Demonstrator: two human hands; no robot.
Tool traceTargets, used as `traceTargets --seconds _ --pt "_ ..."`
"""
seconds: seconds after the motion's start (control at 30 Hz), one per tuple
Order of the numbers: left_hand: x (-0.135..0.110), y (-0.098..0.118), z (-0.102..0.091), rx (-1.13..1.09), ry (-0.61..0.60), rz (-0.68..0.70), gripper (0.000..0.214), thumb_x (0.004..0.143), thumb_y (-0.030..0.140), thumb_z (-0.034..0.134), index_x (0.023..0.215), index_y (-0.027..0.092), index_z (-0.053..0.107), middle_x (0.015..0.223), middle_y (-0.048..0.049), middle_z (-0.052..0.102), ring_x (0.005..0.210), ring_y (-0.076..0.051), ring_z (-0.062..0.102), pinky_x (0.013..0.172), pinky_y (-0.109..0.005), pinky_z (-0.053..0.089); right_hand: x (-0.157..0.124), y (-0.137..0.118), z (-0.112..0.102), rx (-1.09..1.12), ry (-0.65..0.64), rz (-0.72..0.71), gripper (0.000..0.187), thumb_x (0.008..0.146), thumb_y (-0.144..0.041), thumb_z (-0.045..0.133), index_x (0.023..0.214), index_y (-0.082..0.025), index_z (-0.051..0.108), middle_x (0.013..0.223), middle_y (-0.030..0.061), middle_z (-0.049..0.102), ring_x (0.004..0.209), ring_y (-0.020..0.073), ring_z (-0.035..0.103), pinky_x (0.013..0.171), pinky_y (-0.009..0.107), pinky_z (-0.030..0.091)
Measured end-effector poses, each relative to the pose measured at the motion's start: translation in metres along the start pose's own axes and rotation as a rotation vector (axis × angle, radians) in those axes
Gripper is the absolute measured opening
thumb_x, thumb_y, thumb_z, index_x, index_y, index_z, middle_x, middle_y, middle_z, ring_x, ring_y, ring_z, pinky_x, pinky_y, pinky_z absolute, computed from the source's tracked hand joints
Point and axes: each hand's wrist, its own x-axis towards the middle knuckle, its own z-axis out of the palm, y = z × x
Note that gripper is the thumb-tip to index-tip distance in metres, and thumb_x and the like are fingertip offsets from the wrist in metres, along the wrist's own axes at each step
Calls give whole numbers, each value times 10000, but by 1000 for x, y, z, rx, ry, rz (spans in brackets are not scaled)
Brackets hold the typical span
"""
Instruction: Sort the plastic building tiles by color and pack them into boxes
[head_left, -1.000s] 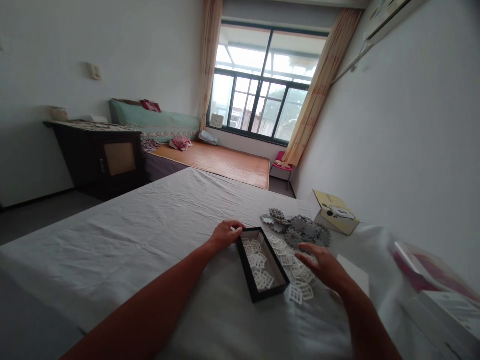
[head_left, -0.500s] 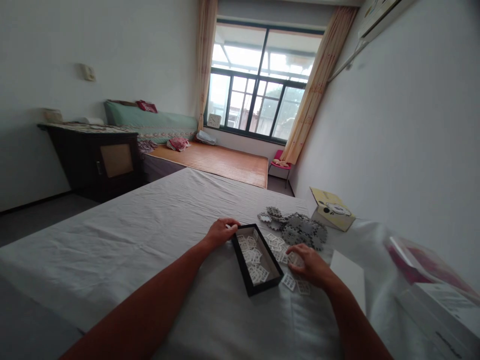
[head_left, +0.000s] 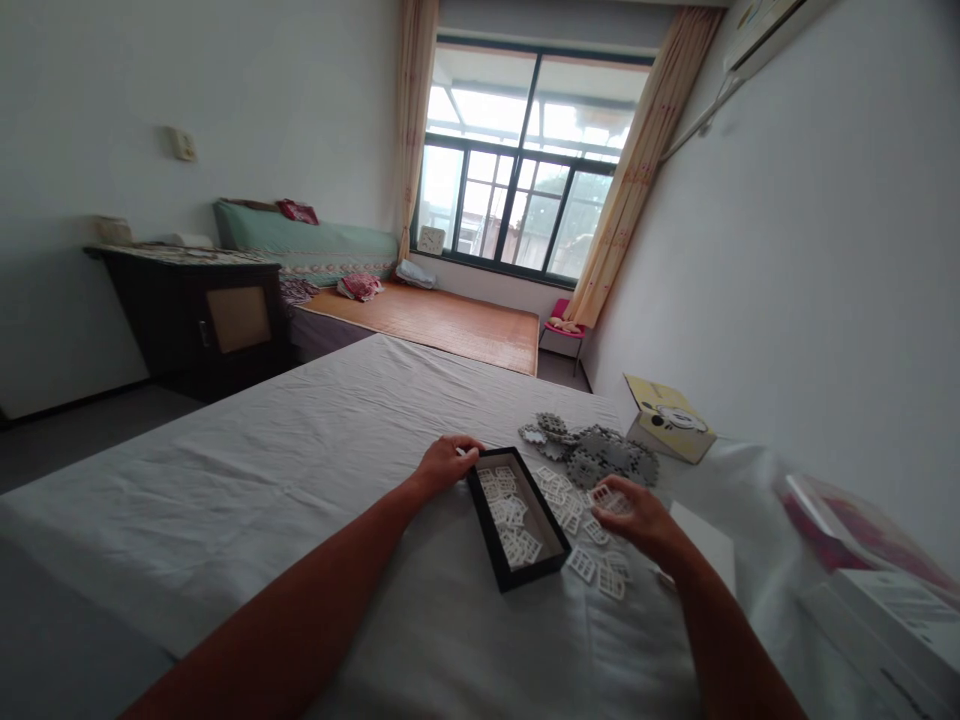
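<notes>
My left hand (head_left: 448, 463) grips the far left corner of a black open box (head_left: 531, 577), its thumb at the rim. Inside the box lie many small white grid-like pieces (head_left: 510, 510). My right hand (head_left: 634, 508) pinches a white grid-like piece (head_left: 601, 495) between thumb and fingers, just right of the box and raised a little over the sheet. More loose white pieces (head_left: 559, 490) lie along the box's right side, and a few (head_left: 611, 578) rest near its front right corner. Behind them sits a heap of grey gear-shaped pieces (head_left: 600, 455).
A white sheet (head_left: 300, 450) covers the surface under the box. To the right are a yellow box (head_left: 670, 415), a white flat panel (head_left: 705, 540), a pink clear-plastic package (head_left: 855, 515) and a white carton (head_left: 885, 620). A dark cabinet (head_left: 180, 310) stands far left.
My right hand has lifted off the loose white pieces with one pinched in its fingers. Some pieces beside the box have shifted. My left hand stays on the box.
</notes>
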Motion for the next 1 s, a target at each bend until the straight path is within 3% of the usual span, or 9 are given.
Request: traceTargets --seconds 0.1,0.17,0.27,0.43,0.53,0.63,0.8,0.9,1.0 --pt "0 1 0 30 7 9 328 719 313 520 898 123 718 548 2 626 537 -127 567 528 -206 427 0 -37 18 192 3 -78 312 722 -446 594 906 -193 589 692 -4 601 617 144 558 577 254 445" --pt "-1 1 0 44 4 19 326 722 309 517 903 130 720 559 1 634 553 -129 577 539 -205 433 2 -63 35 157 66 -230 329 715 -441 619 947 -207 603 853 35 640 786 183 592 721 308 478" --pt "-1 0 0 53 8 36 324 731 302 507 911 140 721 568 1 640 566 -130 585 543 -202 435 11 -80 49 25 176 -419 409 712 -444 636 1068 -245 609 1150 72 596 1098 242 503 934 394 414" --pt "-1 0 0 75 10 48 316 733 289 502 898 138 724 564 -1 640 575 -132 591 549 -200 431 33 -37 48 -71 325 -286 412 907 -376 310 1144 -195 594 1125 101 626 1076 216 540 957 414 415" --pt "-1 1 0 90 11 50 312 733 286 499 892 141 725 578 -2 648 580 -130 590 552 -197 428 39 -12 57 -192 121 -387 399 897 -344 336 1173 -199 586 1215 85 589 1175 211 481 1022 409 365" --pt "0 1 0 96 9 59 319 734 290 495 896 139 723 619 -7 664 586 -128 588 552 -196 427 35 -10 64 -276 -74 -464 383 891 -332 358 1195 -247 575 1304 49 528 1248 200 408 1043 390 339" --pt "1 -1 -1 101 -5 68 331 738 297 484 907 142 722 649 -7 677 592 -128 588 562 -198 428 12 -15 32 -266 -209 -389 302 845 -405 458 1013 -258 662 1092 46 656 1032 211 555 906 350 433" --pt "1 -2 -2 102 -8 74 331 735 302 485 895 138 725 668 -13 682 594 -129 585 556 -198 423 2 -3 4 -222 -130 -241 365 855 -478 418 919 -236 685 980 59 688 931 217 597 857 347 447" --pt "2 -2 -1 93 -4 82 333 732 306 491 894 134 725 692 -21 688 598 -131 584 549 -199 420 -3 13 -10 -221 -53 -69 452 845 -538 397 1007 -214 666 1057 82 669 985 237 595 892 359 428"
